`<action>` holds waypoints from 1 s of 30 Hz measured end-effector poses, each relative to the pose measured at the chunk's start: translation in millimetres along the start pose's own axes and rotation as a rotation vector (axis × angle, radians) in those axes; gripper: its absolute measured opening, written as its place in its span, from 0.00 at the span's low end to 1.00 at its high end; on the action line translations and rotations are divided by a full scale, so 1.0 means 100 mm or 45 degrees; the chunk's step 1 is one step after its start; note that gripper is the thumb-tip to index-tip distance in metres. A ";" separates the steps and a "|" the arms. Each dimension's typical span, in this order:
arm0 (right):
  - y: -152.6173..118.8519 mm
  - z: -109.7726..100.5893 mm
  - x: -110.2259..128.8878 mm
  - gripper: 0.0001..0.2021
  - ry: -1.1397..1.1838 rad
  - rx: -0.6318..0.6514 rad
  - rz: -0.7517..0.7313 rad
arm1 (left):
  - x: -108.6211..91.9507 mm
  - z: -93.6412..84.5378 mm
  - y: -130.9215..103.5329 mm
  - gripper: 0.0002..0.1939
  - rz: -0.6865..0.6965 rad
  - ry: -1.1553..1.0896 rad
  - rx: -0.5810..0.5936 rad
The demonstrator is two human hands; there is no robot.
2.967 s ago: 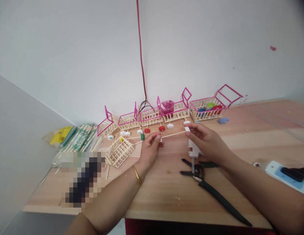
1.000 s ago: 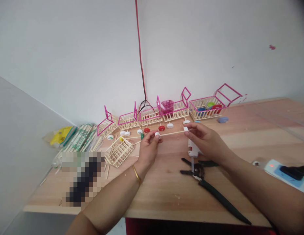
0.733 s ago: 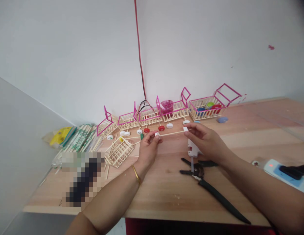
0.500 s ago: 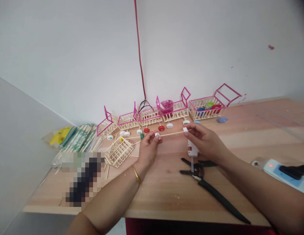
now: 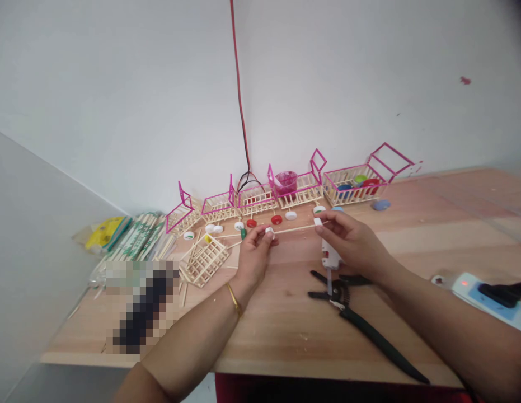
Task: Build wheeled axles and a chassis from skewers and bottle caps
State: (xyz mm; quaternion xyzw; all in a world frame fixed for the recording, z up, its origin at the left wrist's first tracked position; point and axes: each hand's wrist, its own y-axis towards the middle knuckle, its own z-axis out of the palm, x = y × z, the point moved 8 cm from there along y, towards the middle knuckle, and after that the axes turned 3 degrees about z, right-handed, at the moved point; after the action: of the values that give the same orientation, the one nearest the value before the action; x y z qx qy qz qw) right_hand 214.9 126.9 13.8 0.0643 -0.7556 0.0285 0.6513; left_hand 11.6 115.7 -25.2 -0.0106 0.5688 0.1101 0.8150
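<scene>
A thin wooden stick [image 5: 296,229] spans the gap between my hands, with a white bottle cap at each end. My left hand [image 5: 257,249] is closed, thumb and fingers pinching the left white cap [image 5: 269,231]. The right white cap [image 5: 318,223] is pinched between the thumb and fingers of my right hand [image 5: 346,235]. Below the right hand, a white glue gun [image 5: 331,256] lies partly hidden, a clear glue stick poking out of it. Nearest the front, dark-handled pruning shears [image 5: 369,333] rest with their jaws pointing left.
Several stick-built carts with magenta rims [image 5: 258,202] line the wall, caps as wheels. A loose stick lattice [image 5: 205,260] lies left of my left hand. Bundled sticks [image 5: 134,238] and a yellow packet [image 5: 104,234] are far left; a power strip [image 5: 489,299] is at right.
</scene>
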 end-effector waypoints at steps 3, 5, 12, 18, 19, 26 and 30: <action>-0.01 0.01 -0.01 0.18 0.011 0.010 0.009 | 0.00 -0.01 -0.01 0.14 -0.015 0.014 -0.010; -0.01 0.01 -0.01 0.18 0.012 0.012 0.013 | 0.01 -0.02 -0.01 0.14 -0.030 0.022 -0.019; -0.03 0.00 0.02 0.18 0.022 0.004 0.000 | 0.01 0.01 0.00 0.14 -0.049 0.049 0.035; -0.02 0.00 0.01 0.18 -0.008 0.005 -0.011 | 0.01 0.02 0.00 0.15 -0.055 0.018 0.018; -0.02 0.00 0.01 0.18 -0.014 0.000 -0.006 | 0.01 0.02 0.00 0.15 -0.051 0.018 0.012; -0.02 0.02 0.01 0.17 -0.009 0.015 0.032 | 0.03 0.00 0.00 0.14 -0.049 -0.025 0.007; -0.02 0.02 0.01 0.18 -0.005 0.011 0.039 | 0.01 0.01 -0.01 0.14 -0.048 -0.026 -0.004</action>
State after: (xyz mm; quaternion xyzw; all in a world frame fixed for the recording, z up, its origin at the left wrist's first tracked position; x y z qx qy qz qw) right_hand 213.3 124.3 14.4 0.0556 -0.7575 0.0415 0.6491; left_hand 12.8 115.2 -26.3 -0.0213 0.5601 0.0957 0.8226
